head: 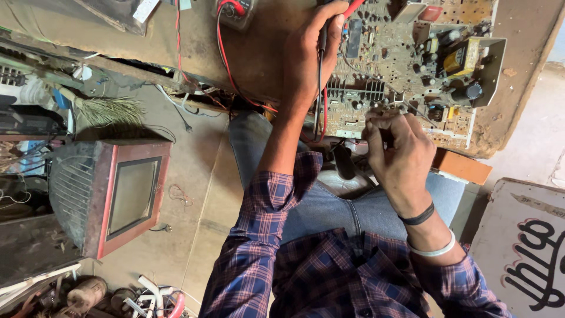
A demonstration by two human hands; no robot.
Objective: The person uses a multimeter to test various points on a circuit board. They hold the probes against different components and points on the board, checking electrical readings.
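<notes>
Head view: circuit board (406,65) lies on wooden bench (259,53), upper right of frame. Left hand (309,56), upper centre, fingers closed around black and red meter probes (321,70), tips at board's left edge. Right hand (397,147), centre right, curled shut at board's lower edge; what it pinches cannot be made out. Red lead (226,65) runs up to multimeter (234,10), top centre. Old small television (112,197) sits on floor, left.

Small red-framed CRT set w/ grey-green screen (133,195) on floor at left; white rectangular signboard w/ black painted lettering (524,250) bottom right.
</notes>
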